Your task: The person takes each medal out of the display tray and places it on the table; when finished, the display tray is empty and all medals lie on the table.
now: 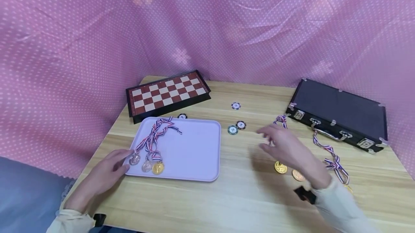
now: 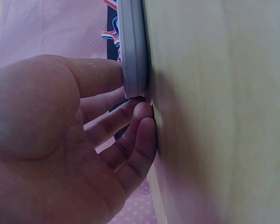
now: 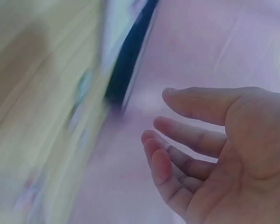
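Observation:
My left hand (image 1: 108,171) holds the near left corner of a pale lavender tray (image 1: 191,150), its thumb at the rim in the left wrist view. Two silver medals (image 1: 147,166) and a gold medal (image 1: 158,168) lie on the tray, their striped ribbons stretched toward its far side. Over the table on the right, my right hand (image 1: 285,146) hovers with loosely bent fingers and nothing in them. Below it lie another gold medal (image 1: 280,167) and a bronze-coloured medal (image 1: 298,175), partly covered by the wrist. A further medal (image 1: 348,189) peeks out beside the sleeve.
A folded chessboard case (image 1: 168,94) sits behind the tray. Several poker chips (image 1: 236,106) are scattered near the middle, one tucked at the tray's far edge. At the right stands a black case (image 1: 340,112) with metal clasps. Pink dotted cloth (image 1: 227,27) hangs behind the table.

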Motion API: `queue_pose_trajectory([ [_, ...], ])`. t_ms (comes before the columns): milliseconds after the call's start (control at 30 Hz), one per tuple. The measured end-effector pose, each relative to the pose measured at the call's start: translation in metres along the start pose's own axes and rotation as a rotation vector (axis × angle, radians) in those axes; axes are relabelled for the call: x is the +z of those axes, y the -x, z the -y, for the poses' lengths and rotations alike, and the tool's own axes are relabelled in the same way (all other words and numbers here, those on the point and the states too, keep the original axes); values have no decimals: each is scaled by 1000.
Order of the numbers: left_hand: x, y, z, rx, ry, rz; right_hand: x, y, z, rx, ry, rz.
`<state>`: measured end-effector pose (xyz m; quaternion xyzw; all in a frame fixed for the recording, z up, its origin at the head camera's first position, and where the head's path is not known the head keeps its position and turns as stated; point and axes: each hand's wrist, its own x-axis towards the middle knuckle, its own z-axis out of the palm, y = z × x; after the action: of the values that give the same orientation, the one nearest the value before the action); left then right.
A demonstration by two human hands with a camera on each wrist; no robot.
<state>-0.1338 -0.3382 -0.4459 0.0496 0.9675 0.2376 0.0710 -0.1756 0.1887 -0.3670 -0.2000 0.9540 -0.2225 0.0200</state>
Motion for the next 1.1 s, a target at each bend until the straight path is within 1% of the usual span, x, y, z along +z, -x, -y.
queue_pose_trajectory([
  [100,-1,0,1,-2,0,-1,19,-30,49,-78,-40,67],
  [200,-1,-1,2,-15,0,1,45,-61,101,-160,-33,168],
  [267,1,-3,1,-19,6,4,65,-78,133,-218,20,243],
  [333,3,-5,1,-14,17,5,86,-91,158,-263,85,309],
  [433,4,-7,-1,-6,24,6,114,-100,184,-281,177,374],
  [500,4,-8,-2,-11,23,9,129,-103,194,-274,201,389],
  [567,4,-8,-2,-19,18,14,140,-106,202,-281,231,382],
  [700,1,-5,-2,-24,21,21,154,-110,210,-300,264,380],
  [800,0,-3,-1,-30,24,21,162,-112,213,-302,289,378],
  [900,-1,-1,0,-36,23,17,168,-113,215,-310,313,347],
  [1000,-2,-1,0,-32,21,14,172,-112,216,-313,329,313],
  [1100,-2,-1,0,-33,19,17,173,-111,216,-312,332,301],
])
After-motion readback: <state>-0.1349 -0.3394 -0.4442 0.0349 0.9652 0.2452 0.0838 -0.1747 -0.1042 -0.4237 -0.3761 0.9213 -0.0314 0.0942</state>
